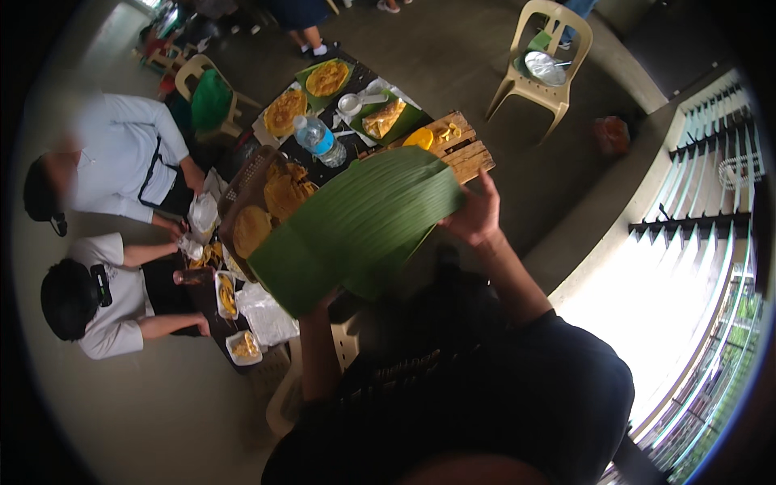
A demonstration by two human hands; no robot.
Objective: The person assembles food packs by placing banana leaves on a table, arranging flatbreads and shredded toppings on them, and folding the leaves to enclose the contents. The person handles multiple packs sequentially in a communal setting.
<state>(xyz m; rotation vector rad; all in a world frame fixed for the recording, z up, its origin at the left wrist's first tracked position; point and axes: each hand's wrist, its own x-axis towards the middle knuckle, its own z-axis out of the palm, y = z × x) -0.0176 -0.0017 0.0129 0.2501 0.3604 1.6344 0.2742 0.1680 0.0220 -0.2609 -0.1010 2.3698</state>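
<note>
A broad green banana leaf (364,212) stretches out in front of me, above the near end of the table. My right hand (473,212) grips its right edge, with some fingers raised above the leaf. At the lower left edge my left hand (325,302) holds the leaf from below; its fingers are hidden under it. Partly covered by the leaf is a brown plastic basket (232,202) with flat golden fried rounds (252,229) in it. Just beyond the leaf stand a water bottle with a blue label (321,143) and a slatted wooden board (467,158).
Two people sit on the left, their hands by a white bag (204,215). Food trays (244,347) and a clear plastic sheet (267,314) lie near them. More fried rounds (327,78) rest on leaves at the far end. A beige chair (552,89) stands far right, beyond louvred windows' ledge.
</note>
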